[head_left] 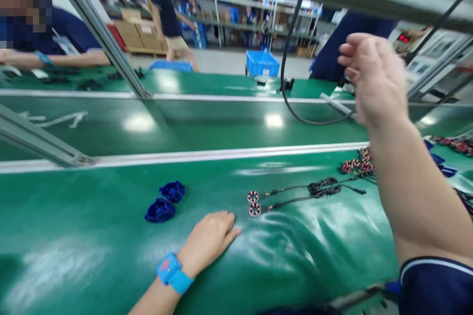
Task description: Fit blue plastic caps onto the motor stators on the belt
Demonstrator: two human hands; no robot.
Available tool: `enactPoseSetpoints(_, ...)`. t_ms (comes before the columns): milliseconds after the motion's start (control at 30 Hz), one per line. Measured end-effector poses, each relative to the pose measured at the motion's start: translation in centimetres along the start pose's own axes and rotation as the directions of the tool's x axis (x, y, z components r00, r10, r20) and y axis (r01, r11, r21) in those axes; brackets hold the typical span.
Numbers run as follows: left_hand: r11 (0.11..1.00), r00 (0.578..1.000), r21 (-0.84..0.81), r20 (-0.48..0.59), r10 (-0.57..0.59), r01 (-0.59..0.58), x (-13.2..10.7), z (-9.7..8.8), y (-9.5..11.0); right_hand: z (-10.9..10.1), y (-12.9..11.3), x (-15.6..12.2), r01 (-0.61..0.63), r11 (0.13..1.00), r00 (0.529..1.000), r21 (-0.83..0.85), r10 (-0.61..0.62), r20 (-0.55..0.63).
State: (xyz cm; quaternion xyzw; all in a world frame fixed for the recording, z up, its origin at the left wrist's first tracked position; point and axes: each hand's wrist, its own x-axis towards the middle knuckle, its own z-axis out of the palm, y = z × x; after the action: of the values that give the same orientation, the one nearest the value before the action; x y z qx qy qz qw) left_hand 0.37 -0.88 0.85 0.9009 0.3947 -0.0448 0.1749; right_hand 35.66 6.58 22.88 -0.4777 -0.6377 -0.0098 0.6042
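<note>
Bright, even overhead light fills the scene. White glare patches shine on the glossy green surface [111,256]. The raised right hand [373,78] is smeared by motion blur. Straight frame bars bow near the edges, and the far shelves [229,10] look soft.

Two small round coils [253,203], each ringed with copper-coloured windings, lie flat and just beside one another on the green desk [111,266]. Each trails a thin black cable [295,189] rightward into a loose bundle.
</note>
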Motion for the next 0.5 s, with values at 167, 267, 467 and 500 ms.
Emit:
enactPoseSetpoints(167, 1.000, 1.000, -0.009, 0.004, -0.027, 0.027, -0.3, -0.1, 0.4, 5.9, -1.7, 9.0, -0.281, 0.954, 0.958, 0.106, 0.273, 0.087)
enactPoseSetpoints(267, 1.000, 1.000, 0.007, -0.014, -0.016, 0.016, -0.4, 0.0, 0.5, 8.0, -2.3, 12.7, -0.294, 0.908, 0.953, 0.299, 0.256, 0.160)
enactPoseSetpoints(467, 0.999, 0.998, -0.010, -0.052, -0.042, 0.042, -0.3, 0.8, 0.4, 10.1, -0.5, 18.1, -0.296, 0.823, 0.952, 0.485, 0.297, 0.077)
enactPoseSetpoints(500, 0.999, 0.997, -0.009, -0.062, -0.044, 0.043, -0.2, 0.9, 0.4, 10.3, -0.2, 17.8, -0.245, 0.840, 0.967, 0.483, 0.245, 0.064)
